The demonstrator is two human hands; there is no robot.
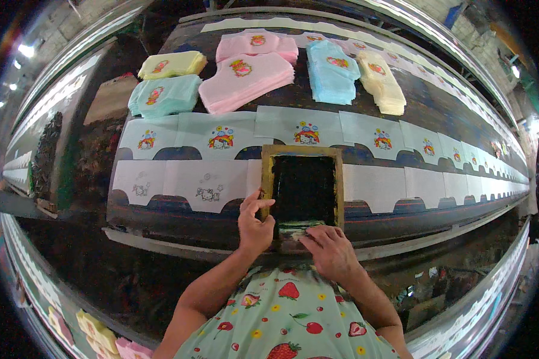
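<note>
A wooden screen-printing frame (339, 185) with dark, ink-covered mesh lies over the near row of white fabric pieces. My left hand (257, 223) grips the frame's left rail, fingers hooked over the wood. At the near end of the mesh, my right hand (330, 246) is closed on a squeegee (300, 227) with a pale edge; part of it is hidden under the fingers. Left of the frame, a white fabric piece (212, 179) bears a black outline of a cartoon cat. To the right, a white piece (374, 185) under no frame shows no print.
Behind, another row of white pieces (305, 133) carries coloured cartoon prints. Farther back lie stacks of printed cloth: pink (245, 90), blue (332, 78), cream (382, 90), teal (164, 99) and yellow (173, 63). A rail (161, 243) edges the long dark table near me.
</note>
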